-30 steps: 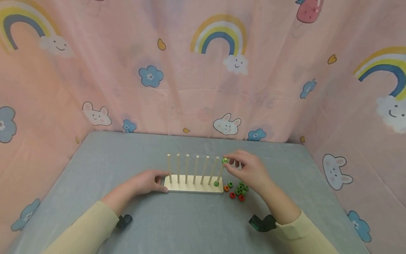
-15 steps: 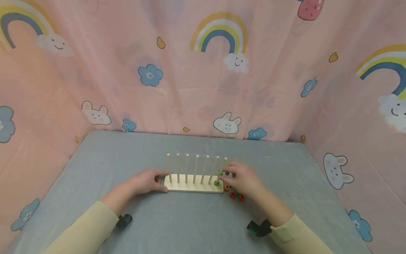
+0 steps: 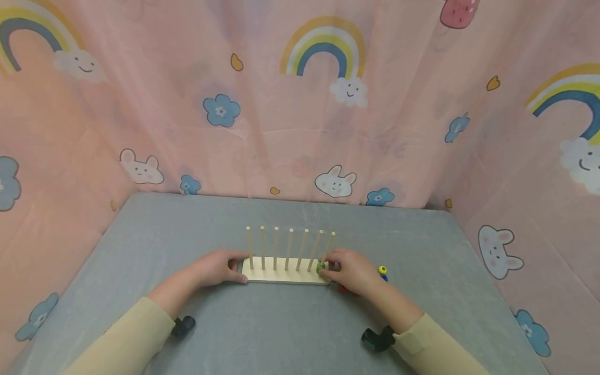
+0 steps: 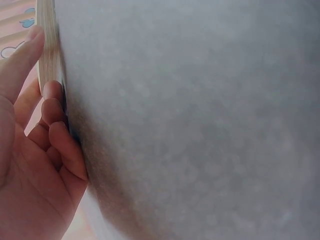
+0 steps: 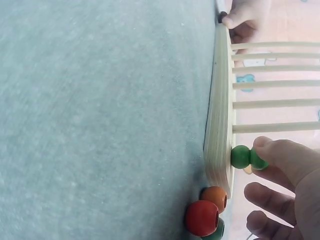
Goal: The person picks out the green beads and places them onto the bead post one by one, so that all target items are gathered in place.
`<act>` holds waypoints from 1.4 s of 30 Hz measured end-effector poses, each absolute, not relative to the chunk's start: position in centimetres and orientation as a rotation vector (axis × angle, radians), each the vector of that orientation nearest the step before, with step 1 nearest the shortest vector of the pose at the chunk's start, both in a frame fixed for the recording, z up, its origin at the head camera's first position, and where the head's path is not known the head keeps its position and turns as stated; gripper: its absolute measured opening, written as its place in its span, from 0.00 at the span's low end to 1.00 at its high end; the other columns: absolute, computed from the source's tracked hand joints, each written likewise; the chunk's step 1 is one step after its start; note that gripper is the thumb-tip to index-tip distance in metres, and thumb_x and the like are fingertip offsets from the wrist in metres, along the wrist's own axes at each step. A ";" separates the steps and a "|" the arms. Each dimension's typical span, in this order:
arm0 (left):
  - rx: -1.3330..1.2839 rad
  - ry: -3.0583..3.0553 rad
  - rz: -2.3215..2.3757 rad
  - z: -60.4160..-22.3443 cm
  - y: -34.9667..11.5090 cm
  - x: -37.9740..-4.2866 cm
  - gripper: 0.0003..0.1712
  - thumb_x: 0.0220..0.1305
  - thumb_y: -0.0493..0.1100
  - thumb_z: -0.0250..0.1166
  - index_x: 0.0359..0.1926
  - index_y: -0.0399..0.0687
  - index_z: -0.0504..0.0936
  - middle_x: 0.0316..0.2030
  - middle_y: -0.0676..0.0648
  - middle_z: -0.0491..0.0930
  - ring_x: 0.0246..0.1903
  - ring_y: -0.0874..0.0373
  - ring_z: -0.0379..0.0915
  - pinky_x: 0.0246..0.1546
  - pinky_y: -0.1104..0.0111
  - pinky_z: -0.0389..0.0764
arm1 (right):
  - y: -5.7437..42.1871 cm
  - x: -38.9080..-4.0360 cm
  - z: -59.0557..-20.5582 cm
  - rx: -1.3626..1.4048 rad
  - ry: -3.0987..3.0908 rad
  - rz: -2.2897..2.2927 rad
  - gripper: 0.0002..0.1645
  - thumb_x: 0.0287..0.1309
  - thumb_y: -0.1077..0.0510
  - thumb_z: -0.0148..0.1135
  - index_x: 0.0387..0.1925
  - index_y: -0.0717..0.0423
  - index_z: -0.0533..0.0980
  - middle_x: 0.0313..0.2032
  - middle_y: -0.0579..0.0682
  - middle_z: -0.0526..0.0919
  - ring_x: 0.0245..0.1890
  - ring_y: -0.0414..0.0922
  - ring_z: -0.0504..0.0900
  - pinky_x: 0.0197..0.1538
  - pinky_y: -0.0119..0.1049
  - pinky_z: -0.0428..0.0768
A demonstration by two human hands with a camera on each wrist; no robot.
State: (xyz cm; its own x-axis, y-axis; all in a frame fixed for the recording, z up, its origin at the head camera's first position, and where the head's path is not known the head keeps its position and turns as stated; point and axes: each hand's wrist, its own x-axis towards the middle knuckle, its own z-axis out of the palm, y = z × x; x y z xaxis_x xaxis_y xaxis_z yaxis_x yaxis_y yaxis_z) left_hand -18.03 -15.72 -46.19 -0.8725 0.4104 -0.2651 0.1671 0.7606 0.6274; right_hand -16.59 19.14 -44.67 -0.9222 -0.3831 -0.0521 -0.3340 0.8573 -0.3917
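In the head view, the left hand (image 3: 216,268) is gripping its end of the wooden pegboard (image 3: 281,277), which is lying between both hands; the right hand (image 3: 353,272) is resting by the closest peg (image 3: 329,245), with a yellow bead (image 3: 382,270) lying to its right. In the left wrist view, the left thumb and bent fingers are clasping the board's end. In the right wrist view, the right thumb and forefinger are pinching an upper green bead (image 5: 258,161) (a lower green bead (image 5: 240,157) is touching it), while an orange bead (image 5: 214,198) and a red bead (image 5: 202,218) are lying near that hand.
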 end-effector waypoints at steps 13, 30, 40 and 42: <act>0.425 2.560 0.859 -46.0 -15.6 -18.0 0.37 0.53 0.53 0.76 0.64 0.51 0.77 0.26 0.52 0.71 0.27 0.58 0.65 0.29 0.64 0.64 | 20.1 -16.7 -43.7 -0.584 2.891 -0.651 0.11 0.57 0.49 0.72 0.41 0.45 0.84 0.30 0.37 0.75 0.26 0.38 0.70 0.29 0.34 0.71; 0.428 2.560 0.868 -46.0 -15.7 -18.0 0.37 0.53 0.53 0.76 0.65 0.51 0.77 0.25 0.51 0.71 0.27 0.58 0.65 0.29 0.64 0.64 | 26.6 -15.5 -42.4 -0.576 2.938 -0.683 0.17 0.58 0.55 0.71 0.50 0.53 0.84 0.33 0.40 0.78 0.29 0.40 0.70 0.29 0.33 0.72; 0.439 2.565 0.862 -46.0 -15.7 -17.9 0.37 0.53 0.52 0.77 0.64 0.51 0.78 0.25 0.52 0.71 0.27 0.59 0.65 0.29 0.64 0.64 | 30.1 -14.9 -42.8 -0.494 2.964 -0.619 0.17 0.57 0.53 0.72 0.48 0.53 0.85 0.31 0.38 0.78 0.27 0.39 0.70 0.30 0.33 0.71; 0.440 2.567 0.860 -45.9 -15.6 -17.9 0.37 0.53 0.53 0.76 0.64 0.50 0.78 0.25 0.52 0.71 0.26 0.59 0.65 0.29 0.64 0.64 | 30.2 -14.8 -43.0 -0.487 2.958 -0.595 0.16 0.57 0.53 0.72 0.47 0.52 0.85 0.31 0.39 0.77 0.28 0.39 0.70 0.31 0.34 0.72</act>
State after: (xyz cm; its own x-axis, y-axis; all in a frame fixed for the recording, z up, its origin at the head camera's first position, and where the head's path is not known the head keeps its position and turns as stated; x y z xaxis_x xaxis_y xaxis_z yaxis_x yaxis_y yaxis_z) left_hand -17.90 -15.63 -45.93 -0.8720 0.4101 -0.2671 0.1664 0.7617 0.6262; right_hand -14.84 30.22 -43.00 -0.9457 -0.3245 -0.0202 -0.2914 0.8735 -0.3899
